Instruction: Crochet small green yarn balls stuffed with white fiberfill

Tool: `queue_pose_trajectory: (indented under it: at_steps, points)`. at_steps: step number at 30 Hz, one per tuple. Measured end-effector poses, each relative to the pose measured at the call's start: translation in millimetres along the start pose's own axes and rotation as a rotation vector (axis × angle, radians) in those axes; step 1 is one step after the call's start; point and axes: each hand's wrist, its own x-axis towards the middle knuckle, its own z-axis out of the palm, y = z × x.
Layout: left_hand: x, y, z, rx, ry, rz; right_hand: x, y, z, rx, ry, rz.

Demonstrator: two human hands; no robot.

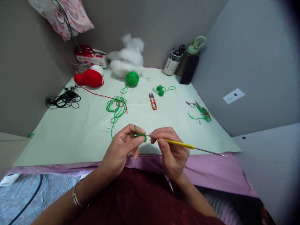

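Between the thumb and fingers of my left hand [124, 145] is a small green crochet piece [145, 137], partly hidden by the fingertips. My right hand [172, 150] grips a crochet hook [180, 143] by its yellow handle. The hook's thin front end reaches the green piece; whether it passes through a stitch I cannot tell. Its other metal end sticks out to the right. Green yarn [116, 107] runs from my left hand to loose coils on the table and on to a green yarn ball [132, 78].
Orange thread snips [153, 101] lie mid-table, near two small green pieces [160, 90]. Red yarn [90, 78], black cord [67, 98] and white stuffing [128, 56] sit left and back. Yarn scraps [203, 112] lie right. A bottle [193, 48], phone [188, 69] and pen holder [172, 63] stand back right.
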Motion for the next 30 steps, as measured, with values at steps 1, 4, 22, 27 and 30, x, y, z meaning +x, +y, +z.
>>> queue_pose_trajectory:
  at_steps: [1, 4, 22, 27, 30]
  points:
    - [-0.5, 0.3, -0.2, 0.01, -0.007, -0.007, 0.0, 0.6, 0.6, 0.017, 0.011, 0.016]
    - [-1.3, 1.0, -1.1, 0.041, -0.015, -0.027, -0.2, 2.6, 2.9, 0.086, 0.055, 0.067]
    - [-1.0, -1.0, -1.7, 0.03, 0.006, -0.027, -3.8, 6.6, 3.8, 0.248, 0.086, 0.173]
    - [-1.1, -1.9, -1.8, 0.039, -0.017, -0.047, -4.2, 7.0, 6.4, 0.22, 0.062, 0.153]
    - [-1.1, 0.0, -0.3, 0.024, -0.006, -0.066, -4.2, 7.8, 7.9, 0.199, 0.097, 0.13]
